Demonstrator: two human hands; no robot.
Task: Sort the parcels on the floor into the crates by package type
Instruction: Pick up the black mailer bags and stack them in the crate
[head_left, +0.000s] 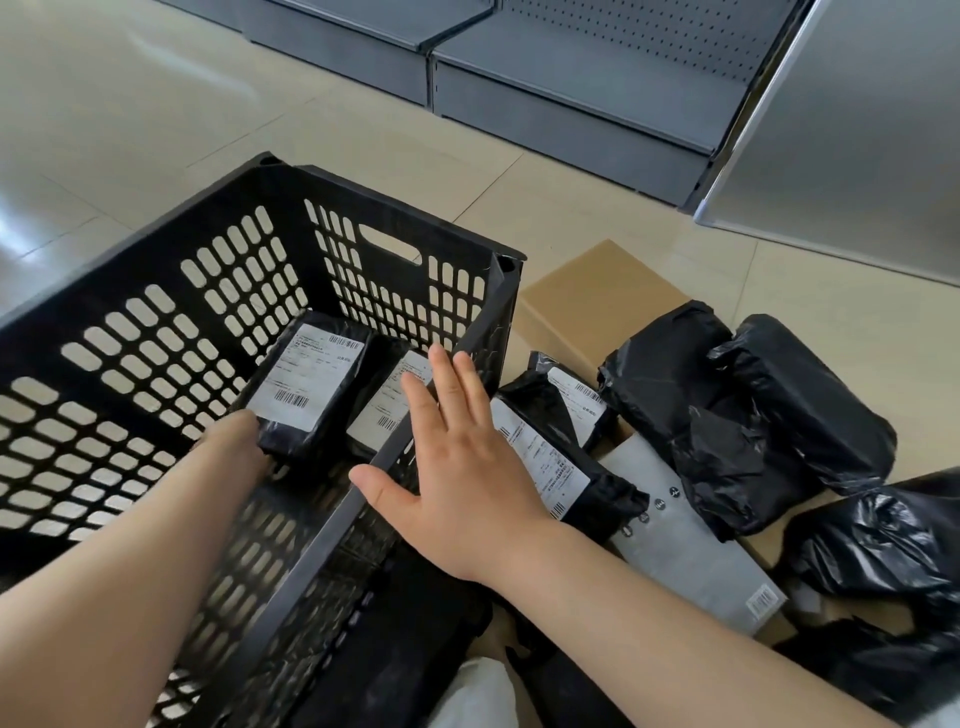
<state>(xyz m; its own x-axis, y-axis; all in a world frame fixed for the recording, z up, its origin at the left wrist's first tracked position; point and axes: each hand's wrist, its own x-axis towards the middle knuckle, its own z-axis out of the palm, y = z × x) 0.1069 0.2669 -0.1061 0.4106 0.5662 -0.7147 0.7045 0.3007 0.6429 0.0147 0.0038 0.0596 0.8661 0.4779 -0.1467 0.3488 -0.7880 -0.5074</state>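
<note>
Fingers of your right hand (457, 467) are straight and spread, holding nothing, over the near wall of the black crate (332, 525). Just to their right on the floor lies a labelled black parcel (550, 457), its long side running away from you and to the left. Your left hand (234, 441) is down in the crate touching another parcel (306, 389); its fingers are hidden, so you cannot tell their grip. Your right hand is nearer

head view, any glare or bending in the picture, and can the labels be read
Head view: window glare on the floor at left; wide-angle bends the crate rim and shelving; label barcodes show, the text is too small to read.
</note>
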